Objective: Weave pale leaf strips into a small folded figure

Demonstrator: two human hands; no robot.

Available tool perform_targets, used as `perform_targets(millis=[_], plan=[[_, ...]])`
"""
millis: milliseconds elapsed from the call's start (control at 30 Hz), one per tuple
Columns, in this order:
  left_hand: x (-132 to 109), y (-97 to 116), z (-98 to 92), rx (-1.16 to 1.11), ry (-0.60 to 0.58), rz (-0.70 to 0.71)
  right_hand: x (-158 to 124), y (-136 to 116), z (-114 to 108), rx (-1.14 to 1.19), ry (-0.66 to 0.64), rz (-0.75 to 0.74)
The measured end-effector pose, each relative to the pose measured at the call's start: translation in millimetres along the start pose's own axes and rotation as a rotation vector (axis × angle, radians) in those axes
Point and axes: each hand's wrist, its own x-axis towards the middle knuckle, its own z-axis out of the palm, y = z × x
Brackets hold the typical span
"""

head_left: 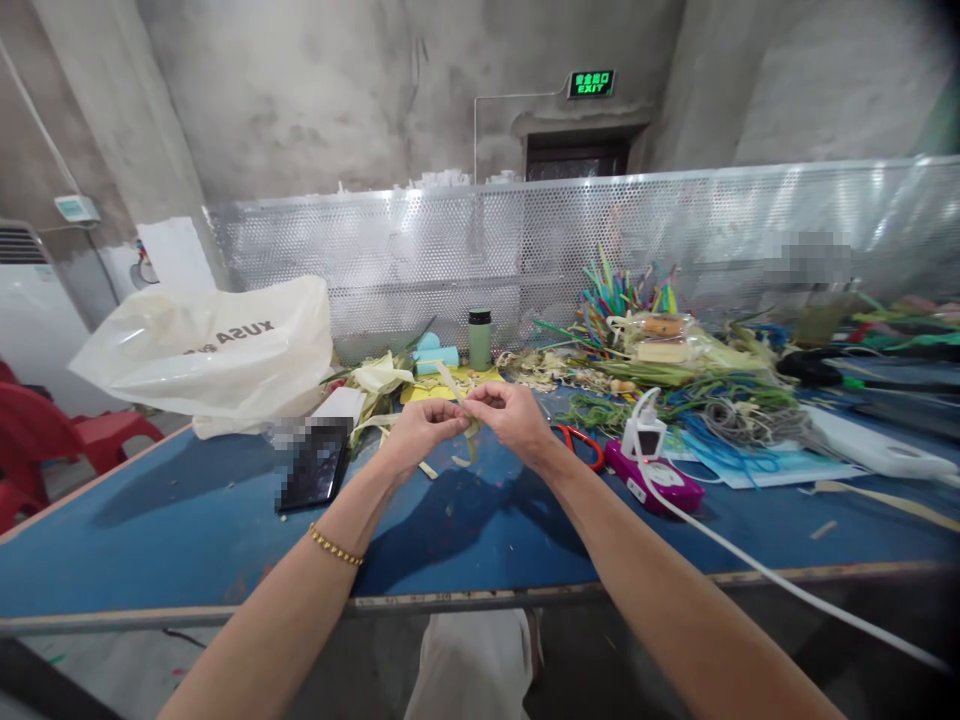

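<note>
Above the blue counter (pixel 217 530), a pale, narrow, flat strip (pixel 451 384) slants from far left to near right, pinched between the fingers of the left hand (pixel 421 432) and right hand (pixel 516 418).

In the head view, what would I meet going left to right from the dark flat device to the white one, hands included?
Dark flat device → left hand → right hand → red looped handle → purple power block → white elongated device.
</note>
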Motion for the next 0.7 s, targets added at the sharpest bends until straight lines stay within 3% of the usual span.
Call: perform_targets(millis=[433, 700], plan=[[-1.7, 5.1, 0.5, 0.066, -0.044, -0.034, 2.7, 8.5, 2.2, 0.008, 0.033, -0.022], [-4.2, 5.6, 3.1, -0.065, -0.110, -0.051, 3.1, 11.4, 6.1, -0.076, 0.009, -0.093]])
